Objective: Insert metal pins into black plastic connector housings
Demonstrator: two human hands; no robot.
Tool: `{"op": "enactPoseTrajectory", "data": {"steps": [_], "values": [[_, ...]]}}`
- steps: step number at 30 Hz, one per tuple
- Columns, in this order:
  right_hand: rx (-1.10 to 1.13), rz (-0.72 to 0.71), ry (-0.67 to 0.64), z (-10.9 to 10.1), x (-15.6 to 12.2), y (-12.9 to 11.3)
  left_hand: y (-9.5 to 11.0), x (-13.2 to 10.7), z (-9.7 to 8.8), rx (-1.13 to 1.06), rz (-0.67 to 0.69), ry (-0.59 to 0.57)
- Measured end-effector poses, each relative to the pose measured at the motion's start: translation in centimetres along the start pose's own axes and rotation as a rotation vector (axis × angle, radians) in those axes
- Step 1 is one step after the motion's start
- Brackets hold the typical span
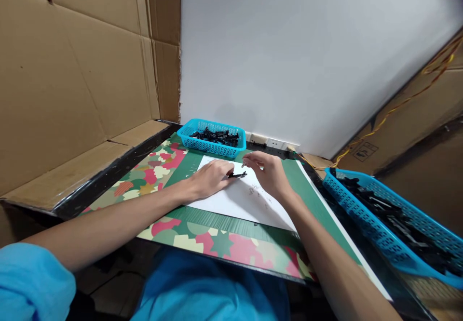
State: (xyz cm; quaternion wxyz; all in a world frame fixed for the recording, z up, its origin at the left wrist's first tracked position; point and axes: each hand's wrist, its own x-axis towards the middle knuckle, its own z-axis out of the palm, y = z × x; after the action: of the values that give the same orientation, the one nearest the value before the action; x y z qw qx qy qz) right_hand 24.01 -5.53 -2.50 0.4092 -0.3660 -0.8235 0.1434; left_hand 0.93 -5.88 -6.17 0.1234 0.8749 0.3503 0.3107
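My left hand [211,179] rests on a white sheet [224,204], closed around a slim black part [238,175] whose free end points right. Just above that end is my right hand [268,170], its thumb and forefinger pinched together over something small, too tiny to name. The fingertips of the two hands are close but apart. Several tiny dark pieces [254,191] lie scattered on the sheet below my right hand.
Behind my hands stands a blue basket [210,146] of black parts. A second blue basket [356,215] with similar parts is at the right. The sheet lies on a green patterned mat [224,248]. Cardboard [79,60] walls the left side; sockets [275,143] line the white wall.
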Motion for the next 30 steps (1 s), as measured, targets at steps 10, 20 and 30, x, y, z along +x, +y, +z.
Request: {"op": "enactPoseTrajectory", "data": {"steps": [10, 20, 30], "values": [[0.391, 0.269, -0.013, 2.6, 0.0, 0.6, -0.2, -0.3, 0.4, 0.161, 0.082, -0.033], [0.342, 0.247, -0.027, 2.9, 0.0, 1.1, 0.1, -0.2, 0.4, 0.153, 0.088, -0.021], [0.303, 0.248, 0.025, 3.1, -0.4, 1.1, 0.5, -0.3, 0.4, 0.086, 0.052, -0.010]]}}
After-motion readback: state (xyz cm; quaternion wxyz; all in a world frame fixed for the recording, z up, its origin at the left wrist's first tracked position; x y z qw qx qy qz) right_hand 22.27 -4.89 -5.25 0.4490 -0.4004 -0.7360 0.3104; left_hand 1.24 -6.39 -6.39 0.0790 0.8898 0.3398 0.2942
